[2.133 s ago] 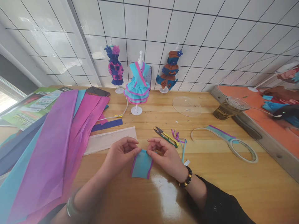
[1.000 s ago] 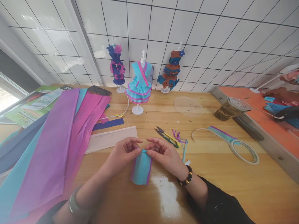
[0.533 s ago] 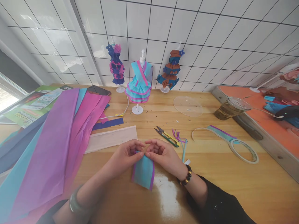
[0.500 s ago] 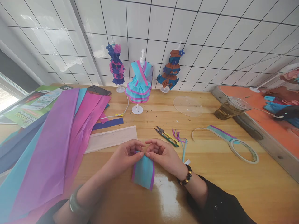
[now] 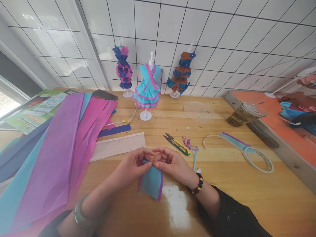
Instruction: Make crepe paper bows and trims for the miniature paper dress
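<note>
Head view: holds a purple-edged turquoise strip (image 5: 151,182) by its far end, pinched between thumb and fingers of the left hand (image 5: 134,166) and the right hand (image 5: 174,166), with both hands together, thumb tip beside thumb tip. Droops from there toward the near side of the worktop (image 5: 209,210), midway between left and right edges. Cannot make out any fold beneath the fingertips, nor tell of contact between near end and worktop. Could bunch unevenly from an unequal pinch, or tear at the far end from a hard tug on thin-looking material. Might spring loose from too light a grip, or skew sideways with the near end unpinned. Could get nicked by the snips (image 5: 176,144), lying just beyond the right hand toward the back edge. Could also snag loose trimmings (image 5: 189,143) on the beaded bracelet (image 5: 198,183), or, after a wide sweep toward the right edge, knock the tape roll (image 5: 271,166) or the cup (image 5: 238,117), with a risk of spilling.
</note>
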Demonstrator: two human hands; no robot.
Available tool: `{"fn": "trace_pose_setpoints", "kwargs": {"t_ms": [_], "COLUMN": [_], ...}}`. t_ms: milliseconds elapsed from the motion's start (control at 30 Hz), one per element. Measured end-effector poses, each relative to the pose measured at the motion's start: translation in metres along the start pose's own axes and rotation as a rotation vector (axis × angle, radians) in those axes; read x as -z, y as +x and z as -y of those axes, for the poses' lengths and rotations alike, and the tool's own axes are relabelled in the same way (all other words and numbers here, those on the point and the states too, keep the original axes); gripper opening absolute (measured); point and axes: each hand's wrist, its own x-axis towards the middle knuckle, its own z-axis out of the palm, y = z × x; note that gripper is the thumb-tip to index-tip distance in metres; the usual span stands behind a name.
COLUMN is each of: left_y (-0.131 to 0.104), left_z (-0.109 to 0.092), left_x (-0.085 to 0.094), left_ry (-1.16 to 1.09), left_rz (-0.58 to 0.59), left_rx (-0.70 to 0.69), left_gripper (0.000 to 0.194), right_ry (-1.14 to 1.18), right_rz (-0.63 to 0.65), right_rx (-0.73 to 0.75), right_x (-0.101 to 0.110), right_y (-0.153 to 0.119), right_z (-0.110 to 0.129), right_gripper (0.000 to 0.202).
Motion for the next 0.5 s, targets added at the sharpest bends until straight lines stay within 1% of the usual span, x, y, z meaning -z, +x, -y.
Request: {"fn": "trace_pose_setpoints", "kwargs": {"t_ms": [267, 500], "left_y": [-0.0006, 0.0003], "left_z": [-0.0001, -0.0028], "left_x": [0.0024, 0.0024], "left_ry": [0.004, -0.035], "left_rz": [0.021, 0.01], "left_rx": [0.009, 0.021], "left_gripper": [0.029, 0.027], "right_ry": [0.018, 0.038], "right_rz": [-0.001, 0.031], "right_rx": [-0.019, -0.028], "right_x": [-0.0004, 0.0021], "right_y": [-0.0003, -0.0013], "right_z": [0.0018, -0.0013], "right_gripper": [0.039, 0.043]}}
